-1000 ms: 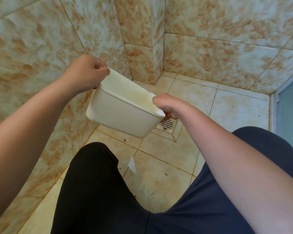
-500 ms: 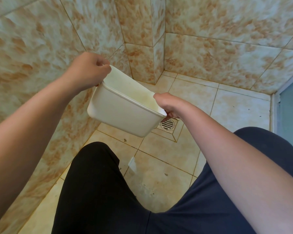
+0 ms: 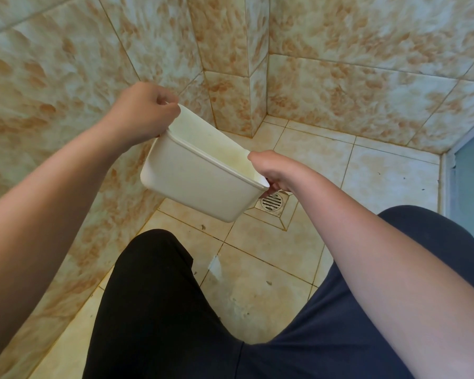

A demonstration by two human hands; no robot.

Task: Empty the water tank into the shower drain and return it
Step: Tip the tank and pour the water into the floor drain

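A cream-white rectangular water tank (image 3: 197,184) hangs in the air above the shower floor, tilted with its open top facing away from me towards the tiled corner. My left hand (image 3: 142,110) grips its upper left rim. My right hand (image 3: 274,168) grips the lower right end. Just below and right of the tank, a round metal shower drain (image 3: 272,202) sits in a square floor tile, partly hidden by the tank's corner. I cannot tell whether water is in the tank or running out.
Marbled beige wall tiles (image 3: 52,86) stand close on the left and behind. A tiled pillar corner (image 3: 230,77) juts out ahead. A frosted shower door (image 3: 471,181) edges the right. My knees (image 3: 153,283) in dark trousers fill the near floor.
The tank's left end has risen slightly and the tank has tilted a little more away from me. Both hands keep their grip.
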